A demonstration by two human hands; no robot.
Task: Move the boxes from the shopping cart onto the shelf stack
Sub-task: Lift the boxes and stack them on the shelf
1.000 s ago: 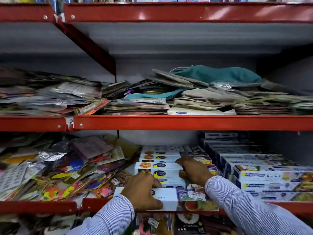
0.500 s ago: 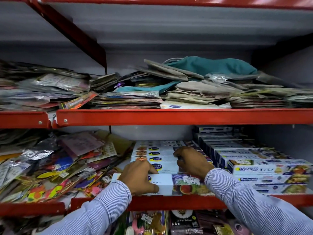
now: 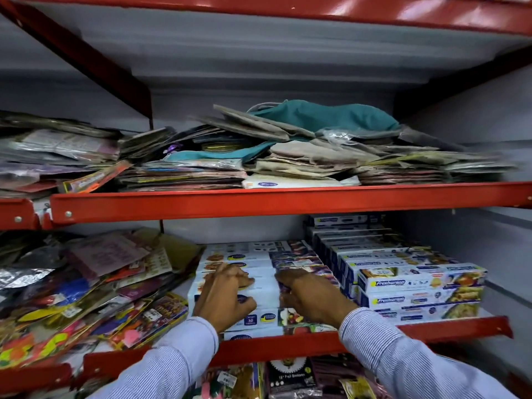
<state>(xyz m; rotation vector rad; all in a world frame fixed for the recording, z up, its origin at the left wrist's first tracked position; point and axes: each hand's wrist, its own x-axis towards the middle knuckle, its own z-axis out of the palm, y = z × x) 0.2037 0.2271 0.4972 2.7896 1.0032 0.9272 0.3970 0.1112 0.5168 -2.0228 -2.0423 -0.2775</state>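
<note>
A: Fingers first. Left hand [image 3: 223, 295]?

B: Fingers spread narrow and curled, palm down, pressing flat on the top of the white wrap boxes [image 3: 253, 283]. No box lifted; whether the fingertips hook an edge cannot be told.

A: Right hand [image 3: 312, 298]?

B: Just beside the left, fingers bent over the printed end of the same stack of boxes, thumb toward the left hand. Resting on it, not clearly closed round any one box.

A: Where do the boxes lie?

B: Directly under both palms, stacked in rows on the lower red shelf [image 3: 288, 345], front box at the shelf lip.

A: Outward from there?

B: Past the right hand's knuckles, touching the stack, blue-and-white Freshwrapp boxes [image 3: 420, 283] in stepped rows. Past the left hand, a heap of colourful packets [image 3: 95, 298]. Above the fingers, the upper red shelf [image 3: 288, 201] with folded cloth bags [image 3: 316, 145], a teal one topmost. Both wrists in striped sleeves [image 3: 184, 358].
</note>
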